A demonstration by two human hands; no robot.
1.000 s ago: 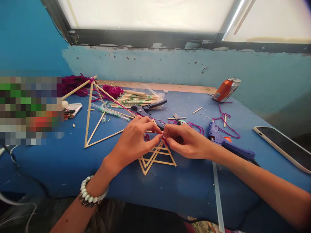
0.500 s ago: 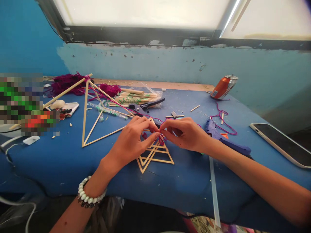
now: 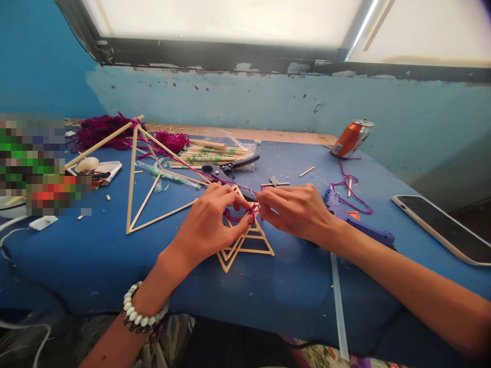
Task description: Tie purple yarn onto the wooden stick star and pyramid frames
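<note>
My left hand [image 3: 215,217] is closed, thumb and fingers pinching looped purple yarn [image 3: 253,208]. My right hand [image 3: 293,209] is closed too, its fingertips pinched on the same yarn just to the right. Beneath the hands lies a small star-shaped frame of thin wooden sticks [image 3: 256,251], partly hidden by my left hand. From the loops, a strand runs up left toward a large triangular stick frame [image 3: 133,179], whose top corner is wrapped in purple yarn. Exactly how the yarn passes between my fingertips is too small to tell.
Black cutters [image 3: 230,166] and a bag of sticks [image 3: 215,153] lie behind my hands. Purple yarn bundles [image 3: 102,133] sit back left. To the right are a blue glue gun [image 3: 356,225], a tilted orange can [image 3: 352,138], a phone [image 3: 445,227] and a glue stick [image 3: 338,306].
My right fingertips have drawn slightly right, apart from my left ones, which they met before. A small purple yarn loop now shows between the hands. The frames rest where they were.
</note>
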